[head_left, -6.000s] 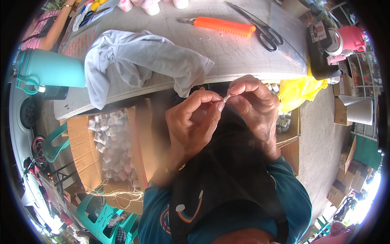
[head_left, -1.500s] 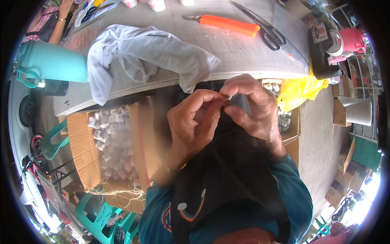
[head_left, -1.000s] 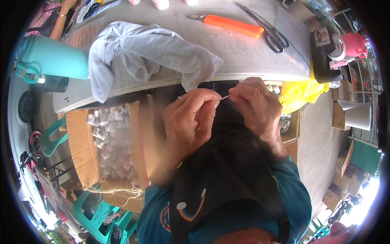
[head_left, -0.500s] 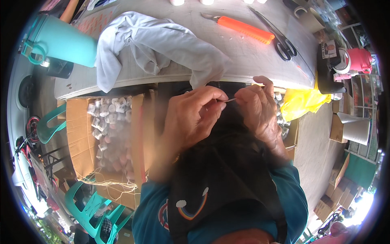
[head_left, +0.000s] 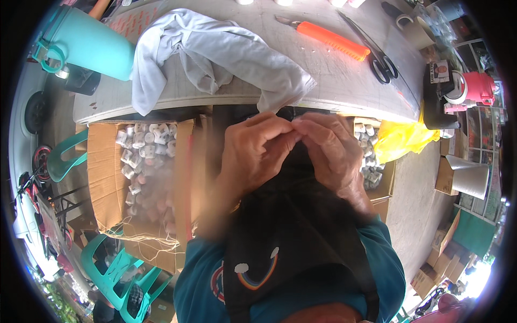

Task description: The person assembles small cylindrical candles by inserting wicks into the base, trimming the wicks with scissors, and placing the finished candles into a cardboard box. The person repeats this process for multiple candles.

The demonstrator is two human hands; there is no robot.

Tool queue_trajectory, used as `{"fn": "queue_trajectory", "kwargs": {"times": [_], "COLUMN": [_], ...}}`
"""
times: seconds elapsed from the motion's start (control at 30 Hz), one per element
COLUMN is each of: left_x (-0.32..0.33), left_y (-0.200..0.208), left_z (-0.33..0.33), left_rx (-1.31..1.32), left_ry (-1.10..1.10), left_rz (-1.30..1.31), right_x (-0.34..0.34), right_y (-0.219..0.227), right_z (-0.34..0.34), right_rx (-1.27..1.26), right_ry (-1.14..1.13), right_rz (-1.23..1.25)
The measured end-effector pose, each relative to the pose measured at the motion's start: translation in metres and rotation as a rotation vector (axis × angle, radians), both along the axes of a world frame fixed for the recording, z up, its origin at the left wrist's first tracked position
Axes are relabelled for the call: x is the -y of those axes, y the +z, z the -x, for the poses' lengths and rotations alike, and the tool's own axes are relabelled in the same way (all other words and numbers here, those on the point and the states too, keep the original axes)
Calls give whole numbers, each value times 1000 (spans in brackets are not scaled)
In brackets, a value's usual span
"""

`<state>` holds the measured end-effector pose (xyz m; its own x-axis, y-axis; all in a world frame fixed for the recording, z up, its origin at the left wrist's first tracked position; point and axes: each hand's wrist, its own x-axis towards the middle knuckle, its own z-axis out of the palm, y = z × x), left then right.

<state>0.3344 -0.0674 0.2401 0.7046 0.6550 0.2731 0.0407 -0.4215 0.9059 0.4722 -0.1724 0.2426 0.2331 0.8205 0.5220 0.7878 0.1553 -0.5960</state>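
My left hand [head_left: 259, 146] and my right hand [head_left: 333, 148] meet fingertip to fingertip in front of the black apron [head_left: 307, 231], just below the table edge. Both are closed in a pinch, and the fingers cover whatever lies between them. A white cloth [head_left: 226, 48] drapes over the table's front edge, its hanging corner close above my left hand. To the left, an open cardboard box [head_left: 105, 172] holds many small whitish cylindrical pieces [head_left: 148, 142]. Similar pieces [head_left: 371, 175] fill another box at the right, partly covered by a yellow plastic bag [head_left: 406, 140].
On the white table [head_left: 323, 81] lie an orange-handled cutter [head_left: 334, 40] and black scissors [head_left: 377, 56]. A turquoise tumbler [head_left: 89, 43] stands at the left, a pink bottle [head_left: 476, 89] at the right. Loose strings [head_left: 145, 237] hang over the left box's near edge. Green chairs [head_left: 110, 269] stand lower left.
My right hand has moved in against my left, and its raised fingers have curled down. The thin strip that showed between my fingertips is now hidden. The view has shifted slightly.
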Motion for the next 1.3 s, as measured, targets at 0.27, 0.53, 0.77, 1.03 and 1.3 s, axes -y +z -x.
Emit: {"fn": "queue_trajectory", "kwargs": {"times": [0.27, 0.53, 0.77, 1.03, 1.3], "left_x": [-4, -7, -10, -9, -15], "left_y": [-16, -24, -25, -26, -30], "left_z": [1, 0, 2, 3, 1], "left_rx": [555, 793, 790, 763, 800], "left_ry": [-95, -197, -436, -477, -559], "left_rz": [1124, 1382, 1257, 1031, 1046], "right_x": [-3, -3, -2, -2, -6], "right_y": [4, 3, 8, 15, 20], "right_z": [4, 5, -1, -5, -1], "right_rx": [-372, -579, -500, -417, -295], "right_ry": [-9, 74, 73, 220, 208], "right_rz": [42, 31, 16, -90, -147]}}
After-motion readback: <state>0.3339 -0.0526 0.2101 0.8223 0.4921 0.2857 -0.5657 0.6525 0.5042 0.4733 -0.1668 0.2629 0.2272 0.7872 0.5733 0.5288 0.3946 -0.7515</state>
